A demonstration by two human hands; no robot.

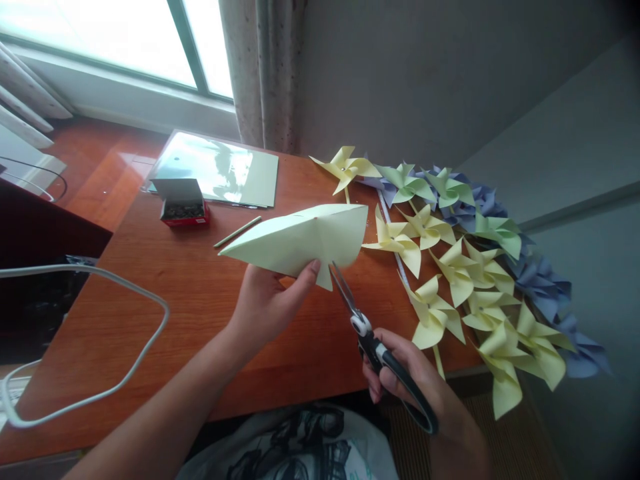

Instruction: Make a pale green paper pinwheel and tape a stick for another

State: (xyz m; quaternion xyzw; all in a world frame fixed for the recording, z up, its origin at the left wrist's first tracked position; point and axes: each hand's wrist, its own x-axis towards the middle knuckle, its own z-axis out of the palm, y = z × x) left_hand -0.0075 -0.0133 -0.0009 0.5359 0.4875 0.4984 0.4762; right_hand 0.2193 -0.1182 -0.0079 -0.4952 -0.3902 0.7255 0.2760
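Observation:
A pale yellow-green sheet of paper [295, 237] is held up above the table by my left hand [273, 293], thumb on top near the lower edge. My right hand [400, 367] grips black-handled scissors [370, 340]. Their blades point up and left and meet the paper's lower edge, beside a narrow flap just right of my left thumb. How deep the blades go into the paper I cannot tell. Behind the sheet a thin rolled stick [237, 231] lies on the table.
Yellow pinwheels [433, 310], green pinwheels [450, 188] and purple pinwheels [543, 283] crowd the wooden table's [295, 360] right side. An open red box [185, 212] of small dark pieces and a glossy packet of sheets [215, 167] lie at the back left. A white cable [150, 300] loops over the left edge.

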